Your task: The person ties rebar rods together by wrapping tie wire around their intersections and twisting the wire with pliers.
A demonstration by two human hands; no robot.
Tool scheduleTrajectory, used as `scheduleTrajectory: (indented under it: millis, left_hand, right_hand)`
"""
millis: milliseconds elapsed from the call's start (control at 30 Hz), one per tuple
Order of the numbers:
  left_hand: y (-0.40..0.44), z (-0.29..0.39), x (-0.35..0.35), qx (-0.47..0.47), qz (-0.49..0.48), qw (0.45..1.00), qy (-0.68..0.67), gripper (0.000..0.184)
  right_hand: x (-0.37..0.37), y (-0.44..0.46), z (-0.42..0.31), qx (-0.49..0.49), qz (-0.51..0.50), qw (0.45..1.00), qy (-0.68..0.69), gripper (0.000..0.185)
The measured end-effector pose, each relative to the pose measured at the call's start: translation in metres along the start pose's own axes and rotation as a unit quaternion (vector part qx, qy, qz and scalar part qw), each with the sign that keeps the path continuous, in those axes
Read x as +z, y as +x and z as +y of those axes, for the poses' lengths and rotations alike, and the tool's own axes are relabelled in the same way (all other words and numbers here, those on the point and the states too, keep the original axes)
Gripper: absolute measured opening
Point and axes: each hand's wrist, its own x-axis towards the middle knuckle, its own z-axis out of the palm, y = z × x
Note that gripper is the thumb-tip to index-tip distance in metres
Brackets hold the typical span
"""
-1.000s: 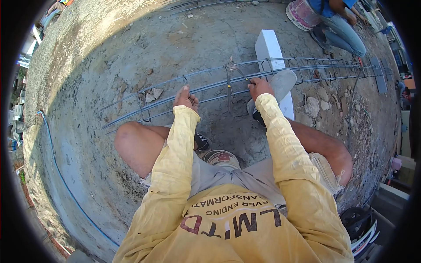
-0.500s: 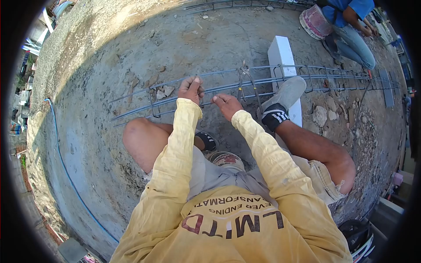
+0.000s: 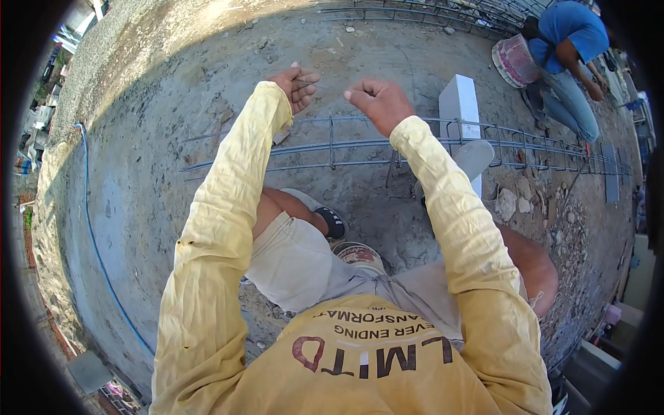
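Observation:
My left hand (image 3: pixel 296 87) is raised above the far bar of a long steel rebar cage (image 3: pixel 332 144), with a thin wire (image 3: pixel 304 83) held across its half-curled fingers. Over the same cage, to the right, my right hand (image 3: pixel 382 104) is closed in a pinch, thumb against the bent fingers. Whatever lies in that pinch is too small to make out. Between the hands there is a gap. The cage runs from left to right in front of my legs, with square stirrups along it. Behind my right hand, the tool on the cage is mostly hidden.
A white block (image 3: pixel 459 104) supports the cage at the right, near my foot (image 3: pixel 474 158). A bucket (image 3: pixel 358 254) sits between my legs. At the upper right a person in a blue shirt (image 3: pixel 573 33) sits by a pink bucket (image 3: pixel 515 62). A blue hose (image 3: pixel 90 214) lies left.
Both hands have lifted off the cage, moved forward, and spread further apart. The left hand's fingers have loosened, showing the wire. My left knee has shifted, and the view has tilted slightly.

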Motion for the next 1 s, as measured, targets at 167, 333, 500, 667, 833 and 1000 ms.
scheduleTrajectory:
  millis: [167,333,500,667,833,1000]
  left_hand:
    - [0.048,-0.043,-0.003,-0.072,-0.016,0.991,0.108,0.044]
    - [0.061,-0.044,-0.002,-0.126,-0.071,0.889,0.434,0.068]
    - [0.090,-0.037,-0.029,0.004,-0.027,0.701,0.713,0.073]
    - [0.113,-0.072,-0.042,0.028,0.003,0.658,0.752,0.056]
    - [0.127,-0.082,-0.045,-0.014,-0.015,0.664,0.748,0.051]
    - [0.159,-0.103,-0.042,-0.056,-0.058,0.704,0.706,0.049]
  right_hand:
    - [0.042,-0.019,0.037,0.024,0.020,1.000,0.002,0.027]
    - [0.038,-0.037,0.080,0.185,0.005,0.978,0.097,0.018]
    - [0.061,-0.043,0.090,0.275,-0.101,0.955,0.053,0.019]
    - [0.104,-0.025,0.104,0.370,-0.098,0.920,0.079,0.032]
    - [0.132,0.003,0.121,0.352,-0.039,0.935,0.034,0.034]
    - [0.149,0.015,0.103,0.336,0.026,0.940,-0.057,0.034]
